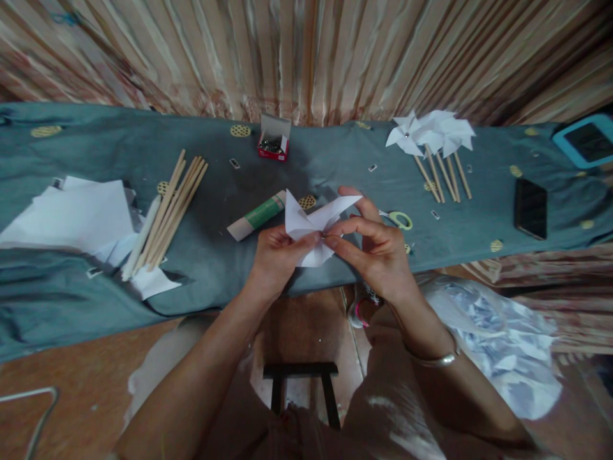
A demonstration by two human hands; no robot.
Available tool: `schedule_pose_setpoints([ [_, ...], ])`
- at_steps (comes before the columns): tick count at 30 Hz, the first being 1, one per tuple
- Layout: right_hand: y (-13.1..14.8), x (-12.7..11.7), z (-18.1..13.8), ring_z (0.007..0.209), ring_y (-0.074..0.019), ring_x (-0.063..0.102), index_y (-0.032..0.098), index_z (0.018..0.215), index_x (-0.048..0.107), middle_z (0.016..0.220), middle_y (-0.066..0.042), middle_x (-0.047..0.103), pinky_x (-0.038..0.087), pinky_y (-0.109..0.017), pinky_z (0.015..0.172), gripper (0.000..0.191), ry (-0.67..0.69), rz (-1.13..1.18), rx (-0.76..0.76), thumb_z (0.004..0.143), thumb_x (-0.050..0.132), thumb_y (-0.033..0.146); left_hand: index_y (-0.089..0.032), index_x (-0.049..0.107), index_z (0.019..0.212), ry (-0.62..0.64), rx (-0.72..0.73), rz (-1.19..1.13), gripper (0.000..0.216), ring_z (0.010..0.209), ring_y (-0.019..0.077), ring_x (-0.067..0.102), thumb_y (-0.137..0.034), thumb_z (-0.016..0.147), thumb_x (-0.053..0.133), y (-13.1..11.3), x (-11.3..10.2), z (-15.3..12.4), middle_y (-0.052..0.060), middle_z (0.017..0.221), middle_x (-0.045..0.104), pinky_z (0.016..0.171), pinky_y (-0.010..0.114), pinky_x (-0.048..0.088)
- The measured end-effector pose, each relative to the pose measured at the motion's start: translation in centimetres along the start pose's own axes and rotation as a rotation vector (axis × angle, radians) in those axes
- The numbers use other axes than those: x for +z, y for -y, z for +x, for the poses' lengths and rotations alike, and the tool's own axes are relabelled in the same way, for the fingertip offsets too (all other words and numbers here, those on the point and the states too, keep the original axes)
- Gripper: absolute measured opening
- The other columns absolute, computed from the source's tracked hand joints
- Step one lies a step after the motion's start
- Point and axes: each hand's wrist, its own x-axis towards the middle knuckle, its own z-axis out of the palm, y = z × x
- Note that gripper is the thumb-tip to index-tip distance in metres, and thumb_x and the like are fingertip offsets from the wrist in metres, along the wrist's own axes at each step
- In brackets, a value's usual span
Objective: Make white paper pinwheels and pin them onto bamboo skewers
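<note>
Both hands hold a white folded paper pinwheel [311, 225] just above the front edge of the table. My left hand [278, 259] pinches its centre from the left with thumb and fingers closed. My right hand [378, 246] grips it from the right, fingertips meeting the left hand's at the centre, index finger curled over the top flap. A silver bangle sits on my right wrist.
A grey cloth [239, 275] covers the table. On it lie a glue stick [257, 214], a bundle of wooden sticks [167, 214], white paper sheets [76, 217], a red pin box [272, 145], finished pinwheels on sticks [433, 137], scissors [400, 220] and a dark phone [530, 207].
</note>
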Motion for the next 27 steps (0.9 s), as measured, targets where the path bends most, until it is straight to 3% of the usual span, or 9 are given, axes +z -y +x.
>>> schedule_pose_setpoints([
  [15, -0.8, 0.2, 0.0, 0.134, -0.0223, 0.048, 0.027, 0.073, 0.071, 0.130, 0.002, 0.063, 0.030, -0.043, 0.116, 0.009, -0.014, 0.119, 0.076, 0.077, 0.071, 0.019, -0.017, 0.074, 0.064, 0.033, 0.004, 0.015, 0.024, 0.058, 0.0119, 0.059, -0.031, 0.050, 0.088, -0.1, 0.0, -0.1, 0.000, 0.065, 0.071, 0.059, 0.024, 0.046],
  [22, -1.2, 0.7, 0.0, 0.119, -0.0205, 0.058, 0.027, 0.071, 0.071, 0.123, 0.001, 0.066, 0.038, -0.040, 0.111, 0.007, -0.042, 0.189, 0.137, 0.075, 0.075, 0.031, -0.016, 0.075, 0.068, 0.015, 0.024, 0.053, 0.031, 0.060, 0.0132, 0.060, -0.036, 0.049, 0.089, -0.1, -0.2, 0.0, 0.001, 0.069, 0.072, 0.062, 0.026, 0.049],
  [27, -1.1, 1.0, -0.1, 0.120, -0.0220, 0.057, 0.024, 0.069, 0.069, 0.123, -0.003, 0.065, 0.035, -0.041, 0.112, 0.011, -0.067, 0.211, 0.149, 0.071, 0.077, 0.031, -0.015, 0.074, 0.066, 0.032, 0.018, 0.062, 0.031, 0.057, 0.0123, 0.059, -0.037, 0.051, 0.089, 0.0, -0.3, -0.1, 0.001, 0.065, 0.071, 0.057, 0.024, 0.046],
])
